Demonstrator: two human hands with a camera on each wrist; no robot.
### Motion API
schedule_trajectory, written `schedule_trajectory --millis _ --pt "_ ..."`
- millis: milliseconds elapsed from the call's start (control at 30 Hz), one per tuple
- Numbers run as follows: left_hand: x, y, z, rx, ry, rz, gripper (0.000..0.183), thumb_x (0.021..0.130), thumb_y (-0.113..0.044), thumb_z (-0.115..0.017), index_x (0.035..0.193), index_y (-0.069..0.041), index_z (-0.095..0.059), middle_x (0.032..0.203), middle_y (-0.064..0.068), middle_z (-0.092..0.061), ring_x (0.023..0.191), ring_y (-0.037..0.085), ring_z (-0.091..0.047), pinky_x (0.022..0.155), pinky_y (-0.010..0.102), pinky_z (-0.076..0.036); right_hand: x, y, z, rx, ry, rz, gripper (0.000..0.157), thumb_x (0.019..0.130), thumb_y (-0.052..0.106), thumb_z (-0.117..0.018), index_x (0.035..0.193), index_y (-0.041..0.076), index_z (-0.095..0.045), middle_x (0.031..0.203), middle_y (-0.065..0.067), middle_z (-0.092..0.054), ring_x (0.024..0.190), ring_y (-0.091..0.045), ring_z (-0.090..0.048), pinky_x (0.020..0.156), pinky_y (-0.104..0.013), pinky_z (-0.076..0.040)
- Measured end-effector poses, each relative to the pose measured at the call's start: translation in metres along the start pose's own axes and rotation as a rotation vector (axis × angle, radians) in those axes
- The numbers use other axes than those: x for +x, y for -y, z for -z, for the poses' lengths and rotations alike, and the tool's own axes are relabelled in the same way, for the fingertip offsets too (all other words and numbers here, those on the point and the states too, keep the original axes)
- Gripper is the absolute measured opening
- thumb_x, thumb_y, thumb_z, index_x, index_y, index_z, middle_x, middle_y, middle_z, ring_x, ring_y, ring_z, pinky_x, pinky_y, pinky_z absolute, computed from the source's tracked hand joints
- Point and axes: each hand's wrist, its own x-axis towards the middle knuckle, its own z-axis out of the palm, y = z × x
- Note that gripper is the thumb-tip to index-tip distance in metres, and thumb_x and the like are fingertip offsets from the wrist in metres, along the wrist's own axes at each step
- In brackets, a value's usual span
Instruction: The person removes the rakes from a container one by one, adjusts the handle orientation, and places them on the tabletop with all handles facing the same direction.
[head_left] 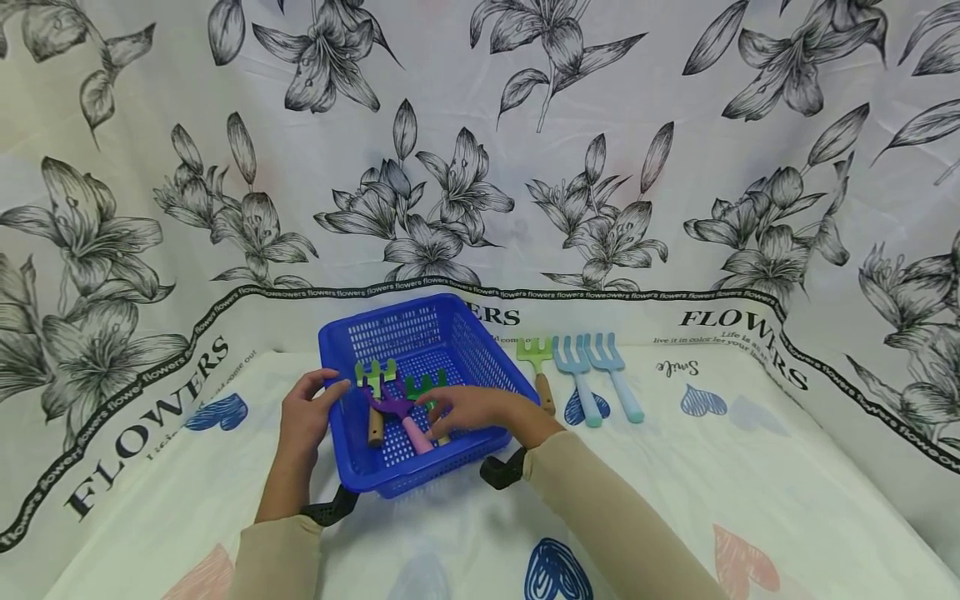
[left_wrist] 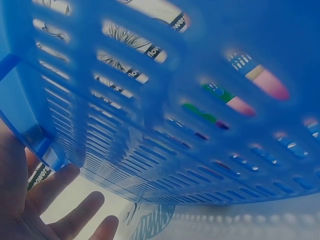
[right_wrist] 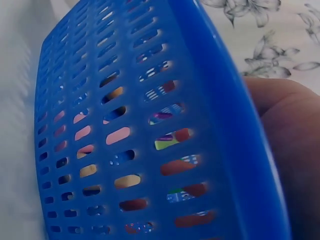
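Observation:
A blue plastic basket (head_left: 491, 346) with slotted walls sits tilted toward me. My left hand (head_left: 307, 408) holds its left rim, thumb over the edge; in the left wrist view the other fingers (left_wrist: 82, 212) extend along the outside wall. Inside lie toy garden forks: a light green one (head_left: 377, 377) with a wooden handle, a purple one (head_left: 393, 403) with a pink handle, and a dark green one (head_left: 427, 385). Reaching over the right wall, my right hand (head_left: 472, 407) hovers above the dark green fork with thumb and fingers apart, partly hiding it.
Right of the basket lie a green fork (head_left: 535, 354) with a wooden handle and two light blue forks (head_left: 576, 367), side by side on the white heart-print cloth (head_left: 675, 500). Flower-print fabric (head_left: 600, 100) rises behind and at both sides.

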Motion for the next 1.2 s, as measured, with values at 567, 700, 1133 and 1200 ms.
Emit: schedule_trajectory --millis 567,700,1133,1200 --pt "0.0038 0.0029 0.0002 -0.008 -0.006 -0.008 0.046 0.092 -0.038 -0.065 0.127 -0.010 -0.053 0.152 0.014 -0.037 0.134 0.042 -0.040 0.102 0.059 -0.037 -0.0025 0.0034 0.0021 -0.073 0.080 -0.053 0.055 0.093 0.038 -0.063 0.141 0.014 -0.050 0.132 -0.004 -0.059 0.124 -0.021 -0.051 0.107 -0.043 -0.038" --pt "0.0031 0.0034 0.0006 -0.004 -0.001 -0.004 0.049 0.092 -0.040 -0.065 0.128 -0.010 -0.053 0.153 0.014 -0.035 0.134 0.043 -0.038 0.102 0.059 -0.036 -0.0035 0.0047 0.0017 -0.107 0.070 -0.058 0.052 0.093 0.037 -0.064 0.138 0.015 -0.053 0.130 -0.002 -0.060 0.121 -0.019 -0.053 0.106 -0.041 -0.039" --pt "0.0020 0.0031 -0.0003 -0.014 0.009 0.004 0.050 0.092 -0.041 -0.065 0.128 -0.010 -0.052 0.153 0.014 -0.034 0.134 0.043 -0.039 0.102 0.059 -0.037 -0.0015 0.0028 0.0017 -0.113 0.023 -0.054 0.050 0.092 0.039 -0.065 0.136 0.016 -0.056 0.123 -0.002 -0.063 0.114 -0.018 -0.057 0.102 -0.042 -0.043" --pt "0.0020 0.0034 0.0005 -0.014 0.004 0.004 0.049 0.092 -0.039 -0.065 0.129 -0.010 -0.052 0.154 0.014 -0.034 0.134 0.043 -0.038 0.102 0.059 -0.036 0.0000 0.0018 0.0016 -0.095 -0.021 -0.035 0.049 0.092 0.038 -0.065 0.135 0.015 -0.057 0.122 -0.002 -0.064 0.114 -0.018 -0.057 0.101 -0.041 -0.044"
